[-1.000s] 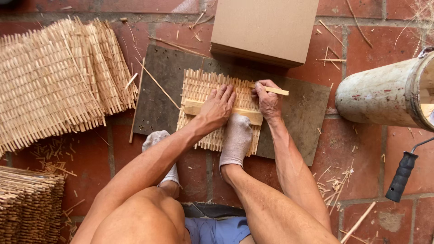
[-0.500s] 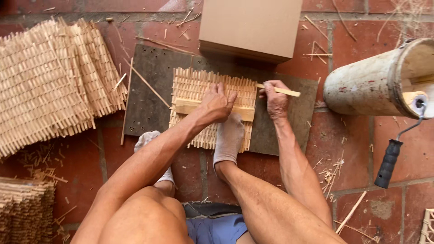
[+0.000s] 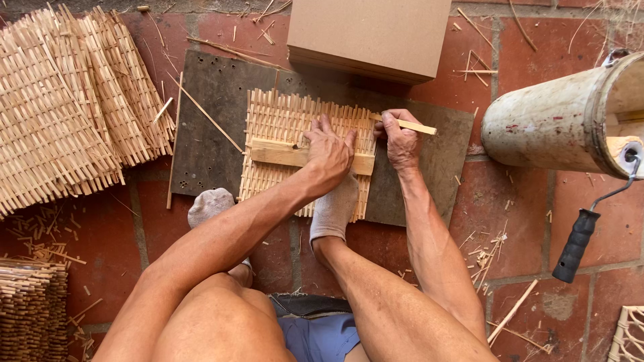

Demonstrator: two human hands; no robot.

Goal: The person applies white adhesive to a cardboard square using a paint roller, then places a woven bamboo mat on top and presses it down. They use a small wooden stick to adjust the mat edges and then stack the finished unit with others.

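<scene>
Pale woven mat (image 3: 282, 127), dark board (image 3: 208, 114), red tiles (image 3: 604, 221)

We count two hands, left hand (image 3: 329, 153) and right hand (image 3: 401, 142), two socked feet (image 3: 334, 204), one woven mat (image 3: 282, 121) under them, one cardboard box (image 3: 369, 32), one bucket (image 3: 563, 121), and one roller handle (image 3: 575, 245).

Bare dark board (image 3: 201, 114) left of woven mat (image 3: 282, 121), cardboard box (image 3: 369, 33) crowding beyond it, bucket (image 3: 550, 124) blocking far right
</scene>
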